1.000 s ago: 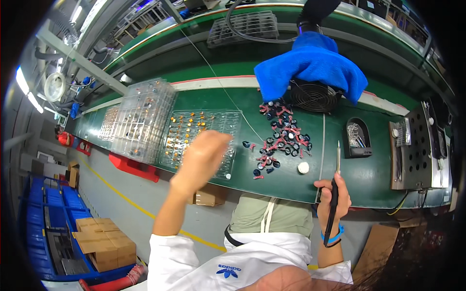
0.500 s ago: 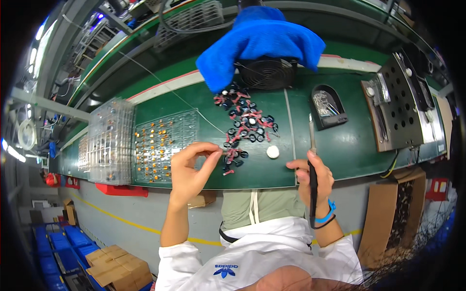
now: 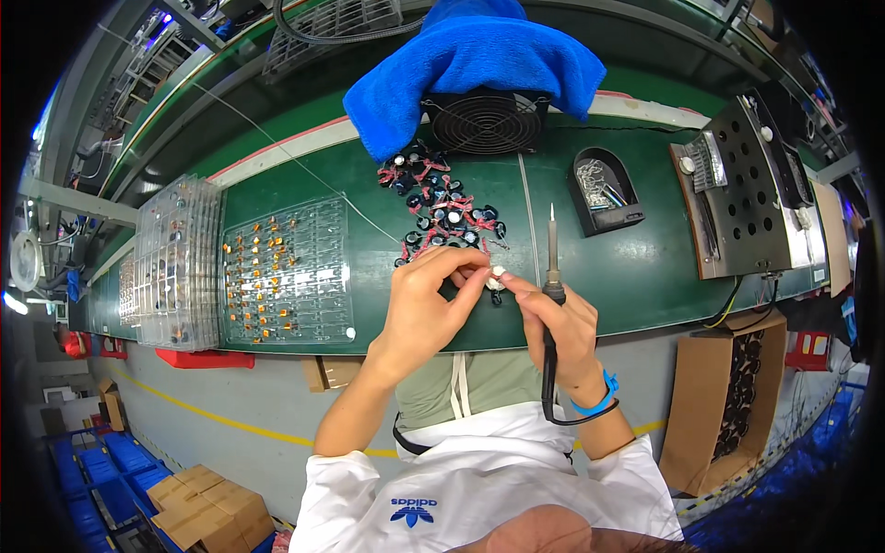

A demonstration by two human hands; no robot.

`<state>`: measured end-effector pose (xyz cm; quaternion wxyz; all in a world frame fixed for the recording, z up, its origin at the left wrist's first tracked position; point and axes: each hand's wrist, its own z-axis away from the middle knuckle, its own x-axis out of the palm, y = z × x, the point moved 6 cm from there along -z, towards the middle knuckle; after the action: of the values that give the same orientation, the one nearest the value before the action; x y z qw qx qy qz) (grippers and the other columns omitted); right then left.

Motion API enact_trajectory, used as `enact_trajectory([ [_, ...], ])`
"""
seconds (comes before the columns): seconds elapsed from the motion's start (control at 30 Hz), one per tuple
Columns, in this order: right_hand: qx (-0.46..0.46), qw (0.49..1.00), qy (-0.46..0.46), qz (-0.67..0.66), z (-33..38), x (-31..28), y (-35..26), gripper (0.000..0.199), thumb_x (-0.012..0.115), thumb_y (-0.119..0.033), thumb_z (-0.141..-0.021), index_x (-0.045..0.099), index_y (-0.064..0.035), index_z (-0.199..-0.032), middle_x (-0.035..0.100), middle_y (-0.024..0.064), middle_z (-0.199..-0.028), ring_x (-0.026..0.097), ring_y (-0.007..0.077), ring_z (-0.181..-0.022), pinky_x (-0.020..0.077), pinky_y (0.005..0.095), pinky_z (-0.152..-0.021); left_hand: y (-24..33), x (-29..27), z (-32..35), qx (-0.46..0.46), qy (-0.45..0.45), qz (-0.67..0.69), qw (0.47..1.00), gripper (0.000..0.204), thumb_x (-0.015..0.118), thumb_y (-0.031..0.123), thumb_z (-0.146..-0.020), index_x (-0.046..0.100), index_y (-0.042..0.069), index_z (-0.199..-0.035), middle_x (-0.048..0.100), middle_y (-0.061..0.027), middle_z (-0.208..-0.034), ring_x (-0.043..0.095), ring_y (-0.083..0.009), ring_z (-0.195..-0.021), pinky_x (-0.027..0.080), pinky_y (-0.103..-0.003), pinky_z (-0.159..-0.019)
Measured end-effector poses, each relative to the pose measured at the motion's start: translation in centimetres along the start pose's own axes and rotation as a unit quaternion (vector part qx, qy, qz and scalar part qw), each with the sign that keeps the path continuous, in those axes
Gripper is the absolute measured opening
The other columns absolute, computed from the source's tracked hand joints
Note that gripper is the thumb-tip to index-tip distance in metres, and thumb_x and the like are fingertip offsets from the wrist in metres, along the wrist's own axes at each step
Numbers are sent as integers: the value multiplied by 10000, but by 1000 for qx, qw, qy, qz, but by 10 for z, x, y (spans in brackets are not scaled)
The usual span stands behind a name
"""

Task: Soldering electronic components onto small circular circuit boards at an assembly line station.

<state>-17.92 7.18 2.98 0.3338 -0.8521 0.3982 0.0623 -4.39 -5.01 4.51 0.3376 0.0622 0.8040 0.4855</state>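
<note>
My right hand (image 3: 570, 334) is wrapped round a soldering iron (image 3: 552, 251), its metal tip pointing away from me. The thumb and forefinger of my left hand (image 3: 426, 300) are pinched together, with their tips close to those of my right hand. Between the two hands sits a small white piece (image 3: 498, 274), with a small black round part (image 3: 496, 298) just below it. What exactly the left fingertips grip is hidden. Just beyond the hands lies a pile of small black round parts with red wires (image 3: 454, 218).
A clear tray (image 3: 323, 267) of orange pieces lies left, beside stacked clear trays (image 3: 180, 267). A fan (image 3: 486, 124) under a blue cloth (image 3: 479, 55) stands at the back. Right are a black bin (image 3: 616, 219) of metal pieces and a metal box with holes (image 3: 749, 198).
My left hand has moved right, away from the near end of the pile, and my right hand has come left with the soldering iron. Their fingertips now meet around the white piece.
</note>
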Motion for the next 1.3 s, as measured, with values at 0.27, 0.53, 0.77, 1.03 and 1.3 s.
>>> enact_trajectory([
  [0.27, 38, 992, -111, 47, 5, 4, -5, 281, 638, 146, -897, 638, 5, -1140, 767, 208, -1137, 739, 310, -865, 590, 382, -745, -1, 8, 3, 89, 42, -33, 995, 169, 760, 10, -868, 746, 6, -1037, 748, -131, -927, 707, -279, -774, 574, -371, -695],
  [0.53, 80, 992, -93, 9, -4, 5, -6, 244, 612, 133, -922, 660, 49, -1146, 764, 200, -1156, 748, 306, -968, 574, 361, -871, -12, -96, 38, 61, 128, -200, 970, 200, 747, -33, -870, 747, 9, -1065, 755, -138, -1024, 730, -302, -883, 581, -375, -765],
  [0.77, 72, 997, -39, 9, 1, 0, -2, 248, 645, 90, -919, 668, 32, -1159, 775, 134, -1187, 634, 187, -730, 508, 288, -690, -66, -180, 52, -25, 157, -338, 928, 196, 771, 10, -877, 757, 55, -1067, 756, -96, -989, 703, -269, -910, 563, -363, -774],
  [1.03, 40, 999, -15, -1, 6, -3, -3, 285, 667, 58, -942, 593, -11, -1208, 780, 139, -1173, 606, 172, -665, 488, 271, -659, -79, -179, 51, -71, 157, -356, 918, 239, 772, 12, -859, 755, 51, -1094, 757, -92, -981, 717, -252, -911, 568, -362, -825],
  [1.3, 21, 999, -23, -19, 2, -7, -6, 331, 658, 80, -944, 575, -11, -1251, 758, 243, -1152, 770, 324, -960, 587, 342, -773, -61, -160, 48, -30, 203, -235, 950, 257, 685, -101, -897, 704, -33, -1144, 748, -108, -1059, 731, -192, -940, 587, -325, -871],
])
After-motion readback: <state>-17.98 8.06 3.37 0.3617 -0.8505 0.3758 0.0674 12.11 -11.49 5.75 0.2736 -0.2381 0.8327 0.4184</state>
